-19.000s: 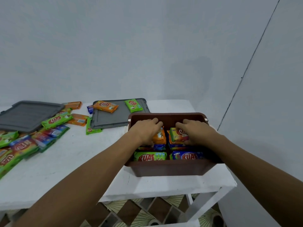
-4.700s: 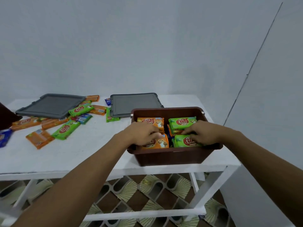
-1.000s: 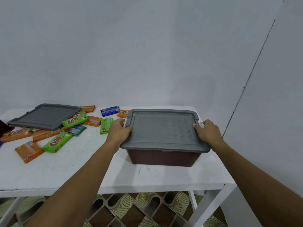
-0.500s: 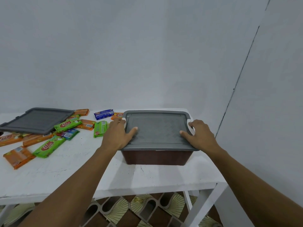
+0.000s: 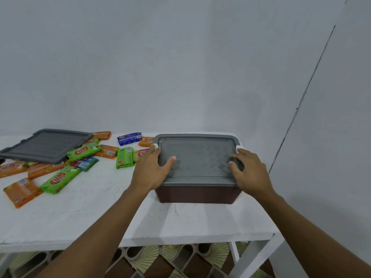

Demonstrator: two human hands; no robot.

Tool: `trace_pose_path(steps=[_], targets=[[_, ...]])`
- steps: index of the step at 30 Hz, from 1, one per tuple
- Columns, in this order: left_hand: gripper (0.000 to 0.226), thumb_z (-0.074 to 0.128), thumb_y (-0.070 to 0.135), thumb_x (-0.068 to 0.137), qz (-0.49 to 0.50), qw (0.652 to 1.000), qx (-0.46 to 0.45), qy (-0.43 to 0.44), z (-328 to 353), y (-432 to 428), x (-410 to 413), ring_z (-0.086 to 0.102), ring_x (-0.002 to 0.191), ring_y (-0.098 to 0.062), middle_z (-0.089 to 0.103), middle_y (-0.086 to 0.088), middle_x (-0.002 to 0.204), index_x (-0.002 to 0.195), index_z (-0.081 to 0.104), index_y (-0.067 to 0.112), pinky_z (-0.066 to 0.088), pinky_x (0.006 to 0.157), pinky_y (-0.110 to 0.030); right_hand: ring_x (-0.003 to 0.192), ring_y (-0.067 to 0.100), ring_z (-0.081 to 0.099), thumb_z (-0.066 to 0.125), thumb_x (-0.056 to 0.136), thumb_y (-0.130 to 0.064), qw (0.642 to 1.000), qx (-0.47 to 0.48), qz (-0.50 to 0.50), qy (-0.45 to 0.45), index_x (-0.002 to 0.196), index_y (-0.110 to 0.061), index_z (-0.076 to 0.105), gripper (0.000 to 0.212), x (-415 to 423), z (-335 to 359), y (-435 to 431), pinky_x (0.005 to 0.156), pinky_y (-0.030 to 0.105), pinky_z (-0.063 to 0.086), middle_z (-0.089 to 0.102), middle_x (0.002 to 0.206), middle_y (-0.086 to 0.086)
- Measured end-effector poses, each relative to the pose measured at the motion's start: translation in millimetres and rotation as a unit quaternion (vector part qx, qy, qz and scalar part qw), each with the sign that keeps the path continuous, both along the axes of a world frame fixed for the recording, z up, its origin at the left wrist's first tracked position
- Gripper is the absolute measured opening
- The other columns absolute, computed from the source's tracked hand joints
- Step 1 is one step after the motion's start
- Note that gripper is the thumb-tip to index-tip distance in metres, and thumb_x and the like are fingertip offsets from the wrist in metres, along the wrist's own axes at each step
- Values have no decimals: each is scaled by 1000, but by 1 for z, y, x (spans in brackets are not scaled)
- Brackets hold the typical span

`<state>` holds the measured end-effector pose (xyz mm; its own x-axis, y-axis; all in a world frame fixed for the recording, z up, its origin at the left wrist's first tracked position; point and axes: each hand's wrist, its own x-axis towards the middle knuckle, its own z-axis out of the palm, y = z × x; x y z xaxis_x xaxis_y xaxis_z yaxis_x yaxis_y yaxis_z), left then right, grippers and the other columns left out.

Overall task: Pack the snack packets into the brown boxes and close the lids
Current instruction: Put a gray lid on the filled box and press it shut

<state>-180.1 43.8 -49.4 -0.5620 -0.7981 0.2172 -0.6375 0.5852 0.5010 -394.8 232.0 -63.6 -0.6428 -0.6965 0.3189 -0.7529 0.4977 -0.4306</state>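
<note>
The brown box stands at the right end of the white table with the grey lid lying flat over it. The lid hides whatever is inside. Only the front wall of the box shows below the lid's rim.

The left hand lies on the lid's left edge, its thumb stretched out flat on top. Its fingers reach along the rim and are mostly hidden behind the hand's back. The right hand rests on the right edge with its fingers bent and their tips on the lid's surface. It seems to press down rather than grasp, though the far side of the rim is out of sight.

Loose snack packets lie scattered on the table's left part. Several are tucked partly under a second grey lid, and one orange packet is half covered by the left hand. The leftmost packets are cut by the frame edge.
</note>
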Motion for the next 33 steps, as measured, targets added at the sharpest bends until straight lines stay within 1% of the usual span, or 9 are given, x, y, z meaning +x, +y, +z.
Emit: trace_pose_path(steps=[3,5,8,11,14,17,24,27,33], targets=[[71,44,64,90,-11,999,-29,-14,4,-2,-15,39,136,-28,34,-5,154,143,44,15,36,107,-41,106,19,56,30,90,-45,998,26,-7,51,110,-23,65,46,-9,7,-4,95,48,44,61,114,-5],[70,44,61,92,-17,999,-27,-13,7,-4,-24,35,139,-27,33,-5,155,144,42,16,33,110,-39,99,18,58,26,93,-44,994,58,-11,91,103,-22,65,46,-13,13,-9,99,46,39,61,104,-6],[65,42,59,94,-41,998,-54,-11,7,-8,-29,31,142,-23,35,-5,154,143,43,18,30,112,-38,93,18,58,25,96,-55,992,86,8,94,97,-22,63,50,0,16,-23,97,40,40,66,103,-2],[60,39,57,95,-81,992,-96,-34,1,-10,-26,26,144,-20,36,-1,154,142,46,21,25,114,-36,99,16,59,23,96,-61,993,66,17,100,108,-25,61,54,23,11,-31,85,33,48,64,111,-6],[61,35,59,96,-98,986,-113,-71,-1,-9,-24,17,147,-20,32,1,156,144,44,23,23,115,-38,93,10,59,27,97,-56,989,56,22,136,107,-28,61,46,29,12,-27,68,23,40,65,106,-11],[63,35,60,95,-96,986,-101,-86,-4,-1,-24,11,149,-21,25,1,159,147,37,23,20,117,-40,87,8,60,25,95,-56,989,38,30,140,107,-31,62,46,25,12,-22,63,21,38,66,102,-15],[58,41,53,97,-108,988,-79,-81,2,-3,-22,15,148,-20,28,0,158,146,40,22,15,118,-38,88,11,63,37,97,-50,991,19,6,132,110,-31,65,37,28,9,-23,67,24,40,68,105,-12],[59,44,54,95,-128,986,-70,-85,2,-7,-19,15,147,-21,28,0,158,144,42,23,15,118,-38,87,14,64,39,96,-50,994,18,-18,111,110,-32,65,35,32,11,-22,76,29,49,70,102,-10],[70,27,64,94,-243,963,-48,-104,0,-27,13,-3,149,-11,8,9,162,153,23,27,6,122,-38,80,11,54,50,94,-39,997,11,-1,72,106,-23,64,25,43,20,-37,71,27,44,68,101,-3]])
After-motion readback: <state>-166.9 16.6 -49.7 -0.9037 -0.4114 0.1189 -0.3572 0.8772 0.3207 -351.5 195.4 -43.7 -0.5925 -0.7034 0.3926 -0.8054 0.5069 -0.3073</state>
